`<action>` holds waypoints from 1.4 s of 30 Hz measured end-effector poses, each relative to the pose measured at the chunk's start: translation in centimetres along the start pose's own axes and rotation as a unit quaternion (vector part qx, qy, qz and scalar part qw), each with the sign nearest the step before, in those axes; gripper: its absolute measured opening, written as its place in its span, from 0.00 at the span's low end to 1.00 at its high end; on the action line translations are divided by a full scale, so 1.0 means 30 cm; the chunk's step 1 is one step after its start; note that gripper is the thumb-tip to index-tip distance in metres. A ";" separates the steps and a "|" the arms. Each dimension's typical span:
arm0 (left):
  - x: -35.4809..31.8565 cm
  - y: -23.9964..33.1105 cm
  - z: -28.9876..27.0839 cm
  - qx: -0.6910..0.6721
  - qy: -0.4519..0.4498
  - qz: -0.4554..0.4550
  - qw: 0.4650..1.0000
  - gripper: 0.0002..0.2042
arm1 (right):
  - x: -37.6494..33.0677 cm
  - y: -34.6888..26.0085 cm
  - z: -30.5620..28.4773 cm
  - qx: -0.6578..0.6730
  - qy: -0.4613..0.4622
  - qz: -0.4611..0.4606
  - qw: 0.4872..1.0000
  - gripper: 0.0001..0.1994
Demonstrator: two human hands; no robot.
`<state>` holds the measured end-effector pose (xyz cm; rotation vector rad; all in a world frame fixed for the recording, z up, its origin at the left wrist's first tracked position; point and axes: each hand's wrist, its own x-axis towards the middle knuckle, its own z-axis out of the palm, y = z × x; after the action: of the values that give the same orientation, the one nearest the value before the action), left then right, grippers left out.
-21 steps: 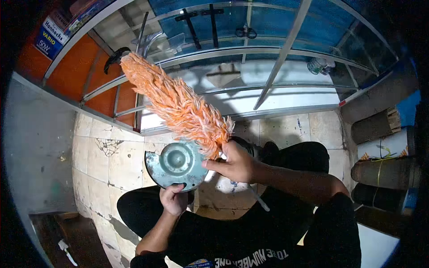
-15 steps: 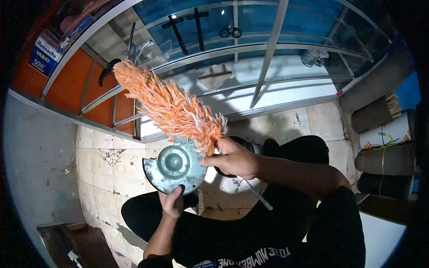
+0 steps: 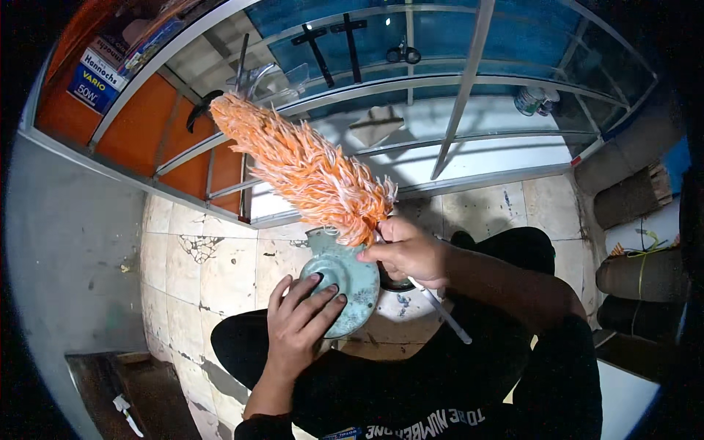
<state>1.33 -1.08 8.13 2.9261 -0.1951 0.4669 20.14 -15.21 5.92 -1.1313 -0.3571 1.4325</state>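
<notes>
My right hand point(image 3: 411, 253) is closed around the base of a fluffy orange-and-white duster point(image 3: 308, 172). Its pale handle point(image 3: 444, 315) sticks out below the fist, and the fluffy head slants up to the left. A round, worn, pale-green metal plate point(image 3: 357, 293) with a raised ring lies below the duster. My left hand point(image 3: 297, 330) grips the plate from the left, its fingers laid across the face and its thumb hidden. The tip of my right thumb is at the plate's upper right edge. A dark round thing point(image 3: 400, 284) is partly hidden behind the plate and my right hand.
A metal-framed glass cabinet point(image 3: 458, 88) spans the far side, with scissors point(image 3: 403, 53) and a light-bulb box point(image 3: 95, 81) in it. Rolled material point(image 3: 638, 275) is stacked at the right. A white-handled tool point(image 3: 126, 414) lies on a dark wooden piece point(image 3: 158, 392) at the lower left.
My left hand has moved from the plate's lower edge onto its face, fingers now spread across it. The plate has turned, its notch no longer showing at left. The whole view has shifted slightly.
</notes>
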 end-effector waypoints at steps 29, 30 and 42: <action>-0.104 -0.180 0.075 -0.758 0.377 -0.418 0.330 0.27 | 0.058 0.070 0.021 -0.836 0.053 -0.207 0.505 0.05; -0.102 -0.184 0.077 -0.741 0.373 -0.444 0.340 0.26 | 0.062 0.066 0.023 -0.835 0.042 -0.233 0.497 0.05; -0.114 -0.162 0.111 -0.696 0.519 -0.353 0.350 0.34 | 0.081 0.157 0.089 -0.701 -0.027 -0.181 0.689 0.07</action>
<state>-0.15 3.37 3.19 0.4842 0.5559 1.0462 15.73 -13.12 2.55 -2.0116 -1.8199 0.6280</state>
